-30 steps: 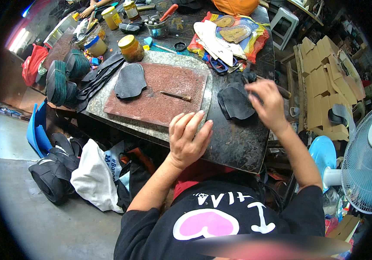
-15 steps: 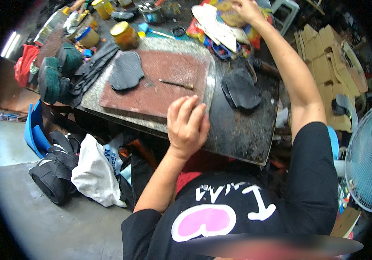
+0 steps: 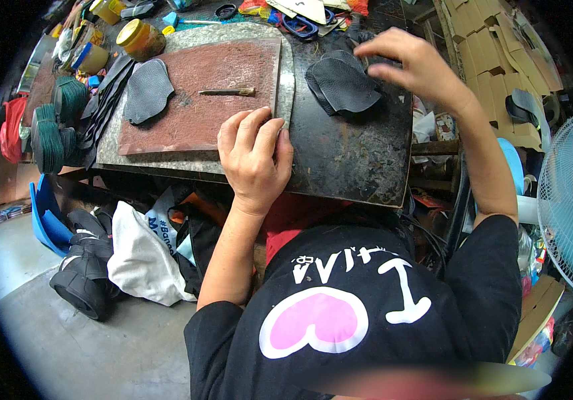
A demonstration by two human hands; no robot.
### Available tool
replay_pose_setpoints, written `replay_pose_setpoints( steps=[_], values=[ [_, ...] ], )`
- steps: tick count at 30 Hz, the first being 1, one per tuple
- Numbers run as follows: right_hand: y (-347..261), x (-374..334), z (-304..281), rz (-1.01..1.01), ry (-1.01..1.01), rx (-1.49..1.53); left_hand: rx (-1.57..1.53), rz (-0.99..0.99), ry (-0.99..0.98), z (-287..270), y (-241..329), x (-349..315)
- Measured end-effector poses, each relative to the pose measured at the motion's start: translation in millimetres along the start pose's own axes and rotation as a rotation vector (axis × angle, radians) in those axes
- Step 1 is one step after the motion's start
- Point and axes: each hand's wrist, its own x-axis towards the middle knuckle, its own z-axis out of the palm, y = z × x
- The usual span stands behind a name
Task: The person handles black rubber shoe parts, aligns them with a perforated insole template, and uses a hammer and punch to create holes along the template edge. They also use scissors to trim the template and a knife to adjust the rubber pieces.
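Note:
My left hand (image 3: 253, 157) rests on the near right corner of a reddish-brown board (image 3: 186, 130), its fingers a little bent and apart, with nothing in them. A slim hand tool (image 3: 228, 91) with a handle lies on the board above those fingers. Farther left on the same board is a black leather piece (image 3: 149, 92). My right hand (image 3: 410, 67) hovers just right of a small stack of black leather pieces (image 3: 345, 83), thumb and fingers apart around nothing. The board sits on a speckled stone slab (image 3: 288, 63) on the dark worktable (image 3: 360, 180).
Jars (image 3: 141, 40) and green thread spools (image 3: 49, 140) crowd the far left, beside black strips (image 3: 105, 107). Blue-handled scissors (image 3: 300, 27) lie at the back. A fan (image 3: 563, 193) and cardboard pieces (image 3: 493, 73) stand on the right. A white cloth bag (image 3: 143, 260) is below the table.
My right hand has come back from the colourful pile at the far side to beside the stacked leather. The view has shifted, and my left hand stays at the board's edge.

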Motion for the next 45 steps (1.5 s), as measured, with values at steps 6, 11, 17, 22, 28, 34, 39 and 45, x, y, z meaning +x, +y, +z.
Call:
replay_pose_setpoints(
  steps=[6, 11, 17, 22, 28, 34, 39, 45],
  values=[
    [-32, -31, 33, -0.146, -0.002, -0.028, 0.060, 0.023, -0.048, -1, 2, 0],
    [-57, -32, 32, -0.151, 0.385, -0.069, -0.037, 0.169, -0.082, -6, 8, -1],
    [-87, -28, 56, -0.214, 0.132, -0.065, -0.014, 0.220, -0.294, -11, 10, 8],
    [-59, 1, 13, -0.105, 0.379, -0.135, -0.069, 0.141, -0.231, -12, 11, 8],
    [-45, 14, -36, -0.064, 0.561, -0.083, -0.095, 0.140, -0.189, -12, 9, 10],
    [-39, 13, 20, -0.020, 0.120, -0.076, -0.120, 0.131, -0.189, -11, 7, 7],
    [-59, -8, 9, -0.121, 0.324, 0.009, -0.119, 0.121, -0.185, -11, 9, 7],
    [-67, 4, 29, -0.258, -0.156, 0.142, -0.095, 0.125, -0.200, -12, 13, 10]
  ],
)
